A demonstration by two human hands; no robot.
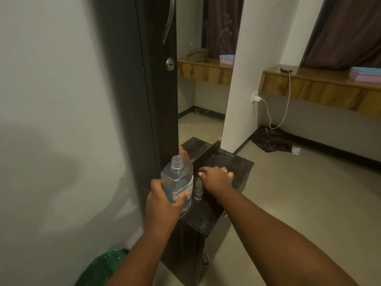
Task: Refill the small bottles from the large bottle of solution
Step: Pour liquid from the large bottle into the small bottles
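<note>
My left hand (pixel 165 203) grips the large clear bottle (pixel 177 178) of bluish solution. The bottle is uncapped, carries a white handwritten label and is held upright above the near left part of the black cabinet top (pixel 231 162). A small clear bottle (pixel 198 189) stands on that top just right of the large one. My right hand (pixel 216 178) is over the cabinet directly behind and right of the small bottle, fingers curled; whatever is in them is hidden, apart from a small pale tip by the thumb.
A tall mirror (pixel 198 79) and a dark door with a handle (pixel 156 79) rise behind the cabinet. Right of it lies open floor with a dark cloth (pixel 272 141), a wall charger cable (pixel 278 112) and a wooden shelf (pixel 319 87). A green bag (pixel 103 265) sits low left.
</note>
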